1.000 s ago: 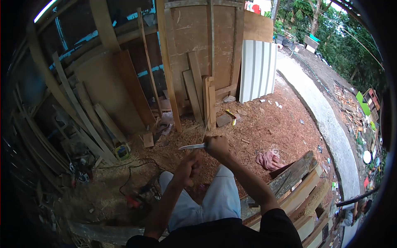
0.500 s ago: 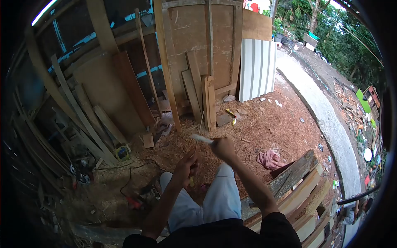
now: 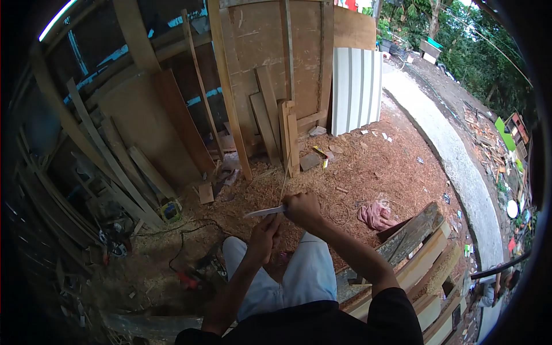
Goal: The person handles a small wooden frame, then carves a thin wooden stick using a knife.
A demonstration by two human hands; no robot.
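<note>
My right hand (image 3: 303, 210) is closed around the handle of a knife (image 3: 263, 212), its pale blade pointing left. Just below and to the left, my left hand (image 3: 264, 237) is closed on a thin wooden stick (image 3: 284, 183), which slants upward past the knife. The blade lies across the stick close above my left fingers. Whether the edge bites into the wood is too small to tell. Both hands are over my knees, in front of the light trousers (image 3: 307, 270).
Planks (image 3: 267, 118) lean against a wooden panel wall ahead. Shavings cover the ground (image 3: 368, 172), where a pink cloth (image 3: 376, 216) lies. Stacked boards (image 3: 408, 253) stand at my right. A red-and-black tool (image 3: 187, 280) and a cable (image 3: 181, 241) are at lower left.
My right hand has come down and slightly left, bringing the knife from above the left hand onto the stick. The blade now tilts down to the left. My left hand has shifted slightly.
</note>
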